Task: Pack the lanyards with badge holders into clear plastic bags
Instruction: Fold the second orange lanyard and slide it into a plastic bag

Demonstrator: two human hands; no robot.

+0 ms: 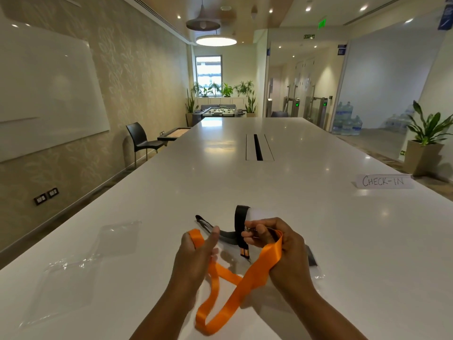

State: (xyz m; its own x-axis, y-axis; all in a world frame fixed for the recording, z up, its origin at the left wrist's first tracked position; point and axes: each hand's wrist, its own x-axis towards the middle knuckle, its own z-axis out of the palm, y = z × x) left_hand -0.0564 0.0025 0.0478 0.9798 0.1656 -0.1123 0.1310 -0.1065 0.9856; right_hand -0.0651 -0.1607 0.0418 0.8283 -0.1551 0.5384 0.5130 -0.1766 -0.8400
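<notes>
Low in the centre, the orange lanyard (252,276) hangs limp between both hands: the left hand (196,253) curls its fingers round one fold, the right hand (284,246) pinches the strap by its clip. Light, floppy and likely slick, it should be gathered into folds before meeting the clear bag (66,283), lower left on the tabletop (294,173).

An orange lanyard (245,283) is being held in loose loops over the table (331,229), with a black lanyard (239,220) and pale badge holder (260,213) just behind it and two clear plastic bags (117,238) lying flat leftward.
</notes>
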